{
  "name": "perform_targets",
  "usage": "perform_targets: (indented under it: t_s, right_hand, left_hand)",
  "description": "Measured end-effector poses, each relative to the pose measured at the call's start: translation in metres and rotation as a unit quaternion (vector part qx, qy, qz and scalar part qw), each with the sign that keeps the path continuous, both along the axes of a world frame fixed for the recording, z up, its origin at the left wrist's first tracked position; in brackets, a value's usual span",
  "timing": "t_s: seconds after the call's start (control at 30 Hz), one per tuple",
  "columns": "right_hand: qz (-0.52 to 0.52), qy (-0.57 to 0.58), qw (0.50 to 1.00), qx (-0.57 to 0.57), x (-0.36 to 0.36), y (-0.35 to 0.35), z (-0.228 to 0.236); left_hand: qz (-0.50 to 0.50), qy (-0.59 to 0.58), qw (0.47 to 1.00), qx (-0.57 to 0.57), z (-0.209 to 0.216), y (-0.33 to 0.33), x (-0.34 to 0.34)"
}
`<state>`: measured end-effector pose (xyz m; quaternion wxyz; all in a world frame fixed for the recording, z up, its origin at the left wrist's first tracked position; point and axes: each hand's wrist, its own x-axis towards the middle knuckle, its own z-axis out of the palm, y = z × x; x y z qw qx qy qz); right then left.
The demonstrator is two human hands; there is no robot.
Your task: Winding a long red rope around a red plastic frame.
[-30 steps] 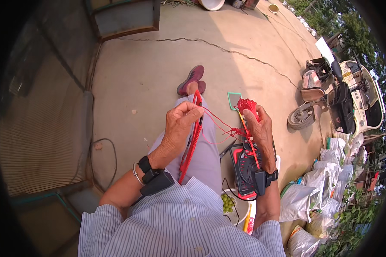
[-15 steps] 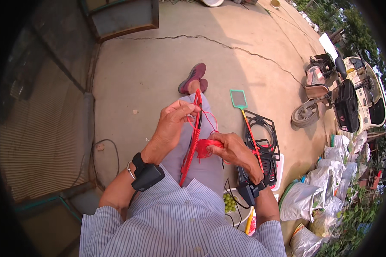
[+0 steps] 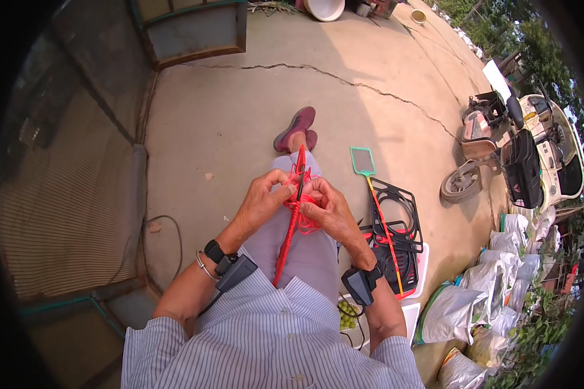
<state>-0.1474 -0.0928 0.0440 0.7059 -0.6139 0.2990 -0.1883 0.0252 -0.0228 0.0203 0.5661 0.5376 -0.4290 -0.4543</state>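
Observation:
Over my lap lies a long, narrow black frame piece wrapped in red cord [image 3: 285, 251], with its tip pointing toward my knees. A short bare black stretch shows between my hands. My left hand [image 3: 261, 202] is closed, thumb and fingers pinching the red cord at the left side of that stretch. From the right, my right hand [image 3: 334, 211] closes on the red cord close to the piece. A loose bundle of red cord [image 3: 309, 223] hangs under its fingers. Exactly which strand each fingertip grips is partly hidden.
Black frames [image 3: 396, 201] lie stacked at my right, with a green-headed swatter [image 3: 363, 162] across them. Green round fruit [image 3: 348, 314] sits in a container by my right hip. White sacks [image 3: 457, 314] and a scooter [image 3: 477, 139] are farther right; a screened wall [image 3: 71, 214] stands left.
My right hand has moved up and left with the cord bundle, meeting my left hand at the frame piece. My left hand has lowered slightly, and the cord stretched between them has shortened.

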Motion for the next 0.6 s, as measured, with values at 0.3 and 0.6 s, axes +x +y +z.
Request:
perform_targets:
  t_s: [0.3,0.6]
  right_hand:
    - [-0.030,-0.116,0.984,0.136,0.017,0.009,-0.007]
    - [-0.047,0.058,0.985,-0.156,0.014,0.011,0.011]
  left_hand:
    - [0.208,-0.099,0.972,0.036,0.004,0.018,-0.009]
    - [0.164,0.364,0.916,0.037,0.001,0.013,-0.008]
